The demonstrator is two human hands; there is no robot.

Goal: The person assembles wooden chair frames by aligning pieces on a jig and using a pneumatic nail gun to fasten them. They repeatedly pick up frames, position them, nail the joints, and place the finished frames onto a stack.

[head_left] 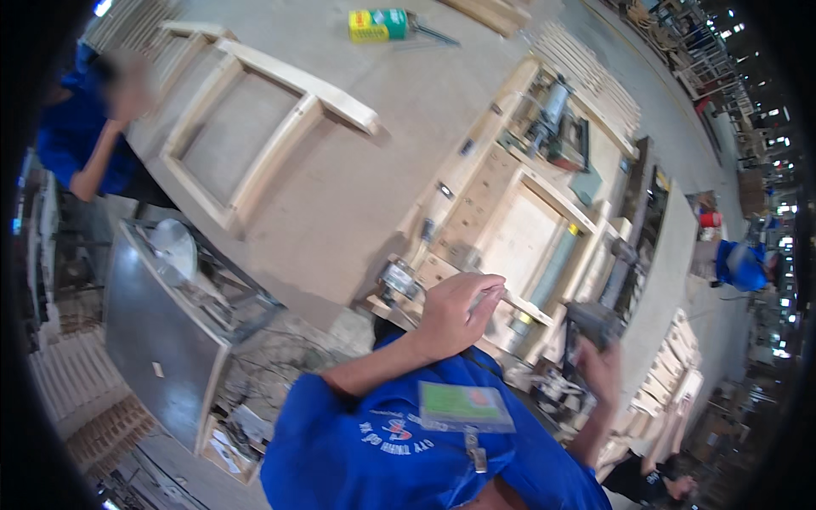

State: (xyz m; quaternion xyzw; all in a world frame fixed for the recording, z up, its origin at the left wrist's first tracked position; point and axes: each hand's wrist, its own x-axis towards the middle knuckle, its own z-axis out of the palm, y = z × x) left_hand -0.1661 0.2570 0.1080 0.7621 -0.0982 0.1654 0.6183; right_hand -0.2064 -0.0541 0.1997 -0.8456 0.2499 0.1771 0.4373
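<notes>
My left hand [459,316] is closed at the near end of a wooden frame [557,204], its fingers bent and pressed together. Whatever is inside those fingers is hidden. My right hand [600,367] grips a dark, gun-shaped power tool [593,323] at the frame's near right corner; blur hides its exact kind. The frame lies in a wooden jig [463,204] with metal clamps along its edges. Beside my left hand sits a metal clamp [398,279] on the jig's near left corner.
A pale ladder-like wooden frame [242,140] lies at the far left of the table, near a co-worker in blue [85,144]. A yellow-green can [377,25] stands out at the back. More tools [552,115] rest on the jig's far end. A dark metal-topped table [157,327] is at left.
</notes>
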